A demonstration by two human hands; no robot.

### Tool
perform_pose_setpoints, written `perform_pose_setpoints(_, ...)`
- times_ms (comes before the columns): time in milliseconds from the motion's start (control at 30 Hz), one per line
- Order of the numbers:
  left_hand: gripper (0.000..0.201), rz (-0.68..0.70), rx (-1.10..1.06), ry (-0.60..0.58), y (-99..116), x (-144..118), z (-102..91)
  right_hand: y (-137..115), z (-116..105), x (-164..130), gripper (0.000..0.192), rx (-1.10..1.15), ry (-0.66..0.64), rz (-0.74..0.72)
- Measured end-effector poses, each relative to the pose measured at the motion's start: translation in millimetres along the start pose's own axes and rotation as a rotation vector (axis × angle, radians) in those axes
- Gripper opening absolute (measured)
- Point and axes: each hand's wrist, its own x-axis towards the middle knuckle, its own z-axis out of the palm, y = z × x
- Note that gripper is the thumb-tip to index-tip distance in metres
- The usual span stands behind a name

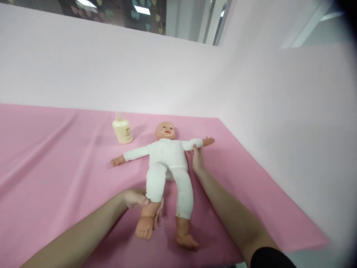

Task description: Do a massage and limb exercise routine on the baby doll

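A baby doll (169,154) with a white cloth body lies on its back on a pink cloth (55,163), head away from me and arms spread. My left hand (137,199) is closed around the doll's ankle on the left side, thumb on top and fingers passing underneath. My right hand (197,158) grips the doll's sleeved arm on the right, with the thumb in front and the other fingers partly hidden behind the arm. The doll's other foot, at the right, rests near the front edge of the cloth.
A pale yellow pump bottle (122,130) stands on the cloth to the left of the doll's head. White walls (111,70) rise behind and along the right side of the pink surface. A window (139,16) sits above the back wall.
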Motion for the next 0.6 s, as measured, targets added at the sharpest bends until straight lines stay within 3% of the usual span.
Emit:
perform_pose_setpoints(100, 0.056, 0.196, -0.124, 0.126, -8, 3, -4.9, -15, 7, -9, 0.046, 0.001, -0.047, -0.048)
perform_pose_setpoints(233, 0.059, 0.359, -0.319, 0.342, -10, 5, -12.9, -25, 10, -16, 0.039, -0.172, -0.239, -0.277)
perform_pose_setpoints(400, 0.064, 0.319, -0.478, 0.581, -9, 8, -17.9, -30, 5, -18, 0.032, -0.461, -0.421, -0.483)
perform_pose_setpoints(500, 0.060, 0.284, -0.520, 0.643, -9, 10, -19.0, -32, 4, -17, 0.031, -0.523, -0.501, -0.514)
perform_pose_setpoints(600, 0.057, 0.297, -0.499, 0.628, -11, 10, -22.1, -31, 4, -18, 0.032, -0.496, -0.487, -0.510)
